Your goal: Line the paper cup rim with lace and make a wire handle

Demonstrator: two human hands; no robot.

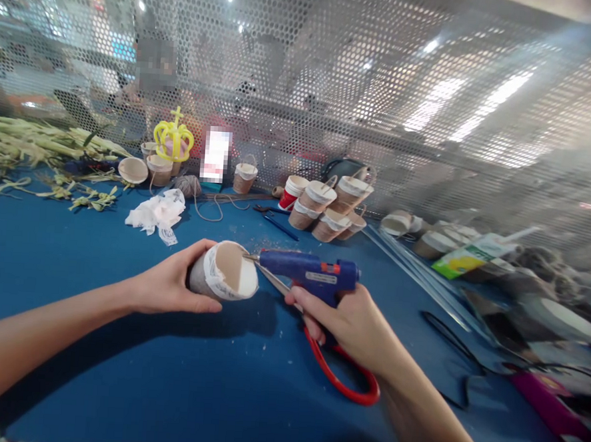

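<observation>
Head view — cup [225, 273] clasped between left fingers [201, 246], right fingers [316, 306] gripping glue gun [300, 269], scissors [371, 391]

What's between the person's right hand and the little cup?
In the head view, the blue glue gun and the scissors' blades stretch from the right hand toward the cup.

"Count up front?"

"One left hand [174, 287], one right hand [354, 324], one glue gun [302, 269], one pair of scissors [355, 396], one held cup [213, 270]."

"Farther back?"

"One yellow crown [175, 129], one twine ball [188, 186], one red cup [287, 199] and five brown cups [329, 227] piled beside it."
</observation>
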